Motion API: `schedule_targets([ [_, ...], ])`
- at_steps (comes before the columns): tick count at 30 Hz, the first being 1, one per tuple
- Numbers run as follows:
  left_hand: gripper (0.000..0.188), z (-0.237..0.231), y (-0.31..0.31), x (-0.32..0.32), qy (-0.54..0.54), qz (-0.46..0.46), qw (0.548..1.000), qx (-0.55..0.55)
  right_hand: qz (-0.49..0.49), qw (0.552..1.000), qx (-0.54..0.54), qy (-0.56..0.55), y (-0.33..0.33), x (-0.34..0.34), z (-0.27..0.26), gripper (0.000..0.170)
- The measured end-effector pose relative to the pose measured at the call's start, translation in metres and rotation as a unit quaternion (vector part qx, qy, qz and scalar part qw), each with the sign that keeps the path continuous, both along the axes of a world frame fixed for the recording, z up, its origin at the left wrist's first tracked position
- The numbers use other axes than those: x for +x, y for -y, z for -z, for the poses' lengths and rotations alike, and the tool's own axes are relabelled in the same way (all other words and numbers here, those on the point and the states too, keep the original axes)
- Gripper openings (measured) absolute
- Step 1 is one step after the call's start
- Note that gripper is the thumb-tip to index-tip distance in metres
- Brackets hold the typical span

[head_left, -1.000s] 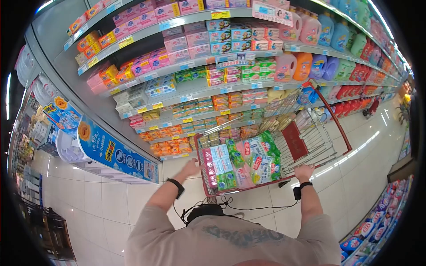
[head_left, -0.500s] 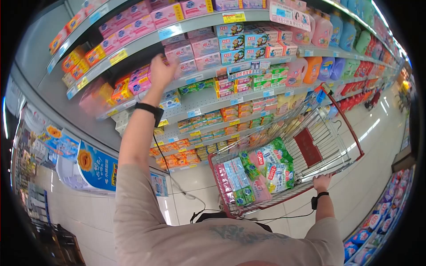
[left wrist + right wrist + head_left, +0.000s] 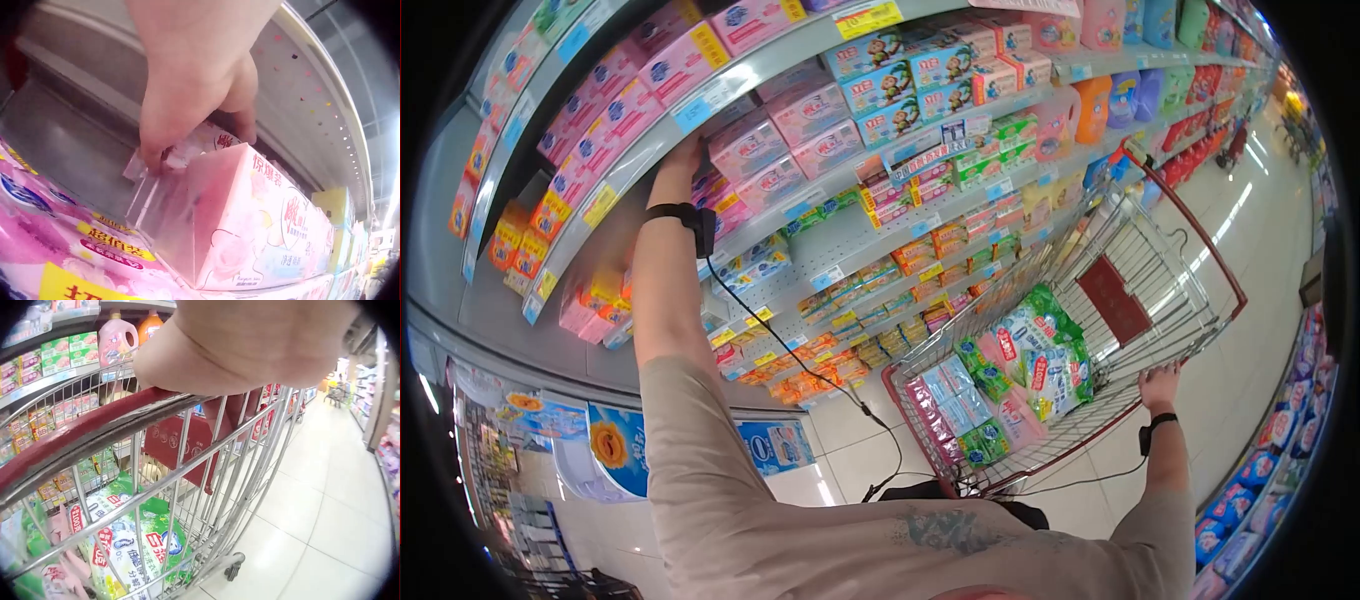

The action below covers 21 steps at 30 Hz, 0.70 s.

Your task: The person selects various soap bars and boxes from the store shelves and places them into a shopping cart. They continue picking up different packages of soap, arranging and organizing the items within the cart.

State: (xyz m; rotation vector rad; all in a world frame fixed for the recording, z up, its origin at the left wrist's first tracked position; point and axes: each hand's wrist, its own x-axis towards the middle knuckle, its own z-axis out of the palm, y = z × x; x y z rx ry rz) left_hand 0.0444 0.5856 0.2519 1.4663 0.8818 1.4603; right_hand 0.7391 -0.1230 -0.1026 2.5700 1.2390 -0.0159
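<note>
My left hand (image 3: pixel 197 94) reaches deep into a shelf, its thumb and fingers spread across a pink soap pack (image 3: pixel 215 139) behind the front row. In the head view the upper shelf partly hides that hand (image 3: pixel 684 158). A larger pink box (image 3: pixel 250 219) stands just in front of the fingers, and magenta packs (image 3: pixel 81 250) lie beside it. With my right hand (image 3: pixel 1160 386) I grip the side rim of the shopping cart (image 3: pixel 1040 466); in the right wrist view, fingers curl over the red rim (image 3: pixel 81 434). Green-and-white detergent bags (image 3: pixel 1050 360) and soap packs (image 3: pixel 953 395) lie inside the cart.
Shelves of soap boxes (image 3: pixel 890 85) and detergent bottles (image 3: pixel 1092 110) run along the front. A blue promotional stand (image 3: pixel 618 450) is at the lower left. Bagged goods (image 3: pixel 1270 430) line the right side of the tiled aisle (image 3: pixel 312 519). A black cable (image 3: pixel 800 372) hangs from the left wrist.
My left hand has risen from beside the cart to the shelf and moved in behind the pink boxes. The view has shifted closer to the shelves. My right hand stays on the cart rim.
</note>
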Motion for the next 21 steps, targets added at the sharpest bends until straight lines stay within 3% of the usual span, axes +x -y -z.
schedule_targets([
  [3,0.037,-0.001,-0.012,-0.008,0.009,0.038,0.999,-0.030,-0.007,1.000,-0.004,0.028,0.006,0.010,0.018,0.052],
  [4,0.044,-0.008,0.001,-0.005,-0.001,0.067,0.998,0.000,-0.001,1.000,0.005,0.029,0.008,0.011,0.024,0.051],
  [5,0.043,0.003,-0.047,-0.040,-0.006,0.024,0.998,-0.052,0.006,0.999,0.014,0.030,0.009,0.011,0.024,0.051],
  [7,0.034,-0.002,-0.051,-0.039,-0.033,-0.020,0.997,-0.069,0.020,1.000,0.013,-0.006,0.008,0.011,0.021,0.048],
  [8,0.040,-0.008,-0.043,-0.036,-0.087,-0.013,0.994,-0.062,0.010,0.998,0.057,-0.015,0.011,0.013,0.027,0.046],
  [12,0.043,-0.026,-0.028,-0.023,-0.107,0.071,0.992,-0.023,-0.029,0.985,0.170,-0.020,0.012,0.008,0.025,0.033],
  [16,0.043,-0.038,0.035,0.026,-0.119,0.082,0.986,-0.079,-0.036,0.980,0.187,-0.051,0.010,0.008,0.021,0.026],
  [18,0.046,-0.043,0.063,0.045,-0.150,0.068,0.984,-0.066,-0.061,0.973,0.220,-0.042,0.017,0.016,0.033,0.024],
  [21,0.051,-0.044,0.069,0.047,-0.180,0.071,0.980,-0.036,-0.058,0.979,0.187,-0.062,0.021,0.023,0.035,0.024],
])
